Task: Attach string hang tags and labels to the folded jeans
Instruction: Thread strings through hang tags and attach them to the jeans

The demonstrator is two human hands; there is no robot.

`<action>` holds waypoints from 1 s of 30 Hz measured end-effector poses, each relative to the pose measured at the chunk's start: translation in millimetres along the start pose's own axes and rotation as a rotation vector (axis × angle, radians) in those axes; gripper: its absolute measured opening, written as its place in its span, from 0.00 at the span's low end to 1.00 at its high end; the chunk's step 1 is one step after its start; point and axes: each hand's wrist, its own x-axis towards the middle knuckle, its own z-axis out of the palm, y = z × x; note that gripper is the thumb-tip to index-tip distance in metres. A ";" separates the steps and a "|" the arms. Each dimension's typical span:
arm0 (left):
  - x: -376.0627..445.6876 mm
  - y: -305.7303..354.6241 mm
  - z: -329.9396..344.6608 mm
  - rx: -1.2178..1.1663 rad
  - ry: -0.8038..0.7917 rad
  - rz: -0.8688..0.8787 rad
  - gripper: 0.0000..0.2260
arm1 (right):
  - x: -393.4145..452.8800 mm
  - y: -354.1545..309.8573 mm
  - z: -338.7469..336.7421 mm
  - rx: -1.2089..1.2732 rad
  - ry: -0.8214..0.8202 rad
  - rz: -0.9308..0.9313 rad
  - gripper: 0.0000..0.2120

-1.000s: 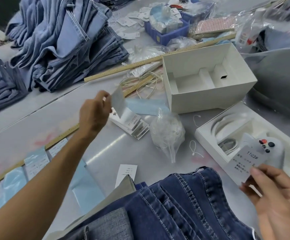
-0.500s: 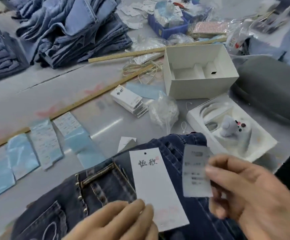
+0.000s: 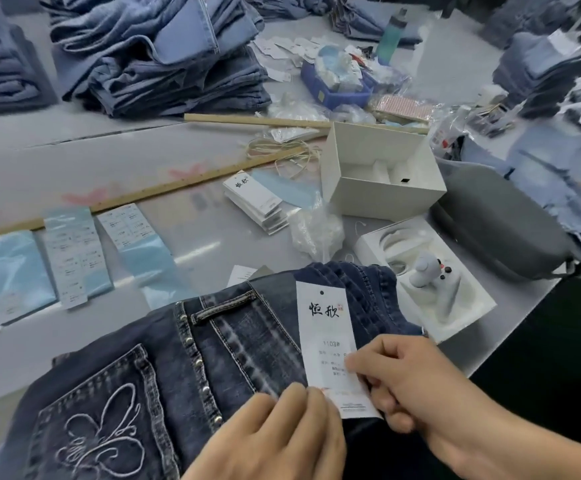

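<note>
Dark folded jeans [image 3: 164, 368] with an embroidered back pocket lie at the table's near edge. A white hang tag [image 3: 323, 323] with black printed characters and a punched hole stands over them. My left hand [image 3: 275, 434] pinches its lower left edge. My right hand [image 3: 396, 379] presses a small printed label, marked 1103#, flat onto the tag's lower half with the thumb. A stack of blank hang tags [image 3: 254, 199] lies mid-table. Strips of labels on blue backing [image 3: 74, 254] lie at the left.
A clear bag of strings [image 3: 316, 230] sits beside an open white box [image 3: 382, 174]. A white tray with a small device [image 3: 431, 275] sits right of the jeans, a grey case [image 3: 500, 223] beyond. Wooden rulers [image 3: 136, 199] cross the table. Piles of light jeans [image 3: 157, 53] fill the back.
My left hand took a hang tag from the stack and brought it over the jeans. The right hand carried the small label across and now presses it onto the tag.
</note>
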 end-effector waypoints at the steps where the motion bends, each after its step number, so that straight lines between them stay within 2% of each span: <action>1: 1.0 3.0 4.0 0.025 0.008 -0.010 0.21 | 2.0 2.1 1.0 -0.037 0.009 -0.022 0.10; 4: 5.9 3.4 8.3 -0.069 0.049 0.005 0.16 | 5.3 6.5 0.3 -0.212 0.038 -0.125 0.10; 6: 11.5 1.6 5.8 -0.124 0.002 0.010 0.17 | 5.3 6.3 -2.5 -0.321 0.051 -0.182 0.11; 10: 9.4 0.5 10.2 -0.169 -0.066 0.022 0.24 | 10.3 -0.4 -11.5 -0.356 0.075 -0.145 0.25; 13: 10.9 -4.7 5.6 -0.243 -0.126 0.035 0.28 | 16.5 -5.7 -10.3 -0.274 0.003 -0.153 0.19; 15: 11.2 -15.3 5.0 -0.309 -0.104 0.017 0.25 | 18.4 -9.9 -7.7 -0.153 -0.045 -0.177 0.13; 16: 12.6 -20.9 7.0 -0.422 -0.078 -0.029 0.21 | 18.7 -12.5 -8.8 -0.080 -0.065 -0.213 0.11; 17: 16.3 -27.1 9.3 -0.602 0.016 -0.150 0.15 | 18.4 -16.3 -11.1 -0.017 -0.078 -0.265 0.10; 18: 21.2 -34.0 9.4 -0.800 0.145 -0.374 0.11 | 18.0 -20.3 -14.0 0.032 -0.088 -0.321 0.09; 19: 27.5 -41.5 7.8 -1.021 0.257 -0.615 0.16 | 17.0 -23.4 -16.7 0.084 -0.109 -0.376 0.09; 20: 34.3 -48.2 8.5 -1.218 0.341 -0.829 0.28 | 16.3 -25.4 -18.3 0.139 -0.148 -0.428 0.08; 21: 38.4 -59.5 18.3 -1.359 0.337 -0.977 0.38 | 16.7 -26.2 -17.9 0.162 -0.185 -0.466 0.08; 22: 46.6 -66.4 20.7 -1.423 0.304 -1.037 0.41 | 18.3 -25.1 -16.6 0.140 -0.205 -0.496 0.08; 23: 58.8 -71.6 18.8 -1.457 0.266 -1.005 0.39 | 20.0 -23.4 -15.1 0.082 -0.221 -0.519 0.09; 25: 80.8 -76.1 20.5 -1.378 0.294 -0.907 0.26 | 30.1 -22.0 -16.8 -0.062 -0.239 -0.573 0.12; 27: 96.4 -78.6 33.6 -1.239 0.362 -0.902 0.14 | 56.9 -24.6 -38.3 -0.102 -0.137 -0.730 0.11; 28: 106.5 -77.0 38.5 -1.213 0.392 -0.920 0.12 | 78.8 -26.9 -56.0 -0.073 0.016 -0.829 0.09; 30: 115.8 -75.0 53.7 -1.176 0.374 -0.906 0.13 | 132.9 -27.4 -93.5 -0.051 0.367 -0.867 0.03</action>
